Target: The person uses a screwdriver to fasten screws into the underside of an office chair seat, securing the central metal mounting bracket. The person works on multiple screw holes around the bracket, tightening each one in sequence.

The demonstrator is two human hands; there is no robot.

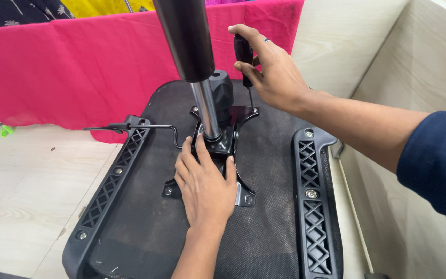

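On the upturned chair seat point(145, 227), near its left edge, a black bracket point(110, 178) runs front to back, and a thin bent lever point(145, 127) sticks out past it. At the middle sits the black mechanism plate point(243, 194); the left hand point(205, 183) lies flat on it, fingers spread and closed on nothing, just beside the chrome gas cylinder point(207, 111). Toward the far edge, the right hand point(272, 72) grips a black-handled screwdriver point(243, 57), tip down on the plate. Another bracket point(313, 206) lines the right edge.
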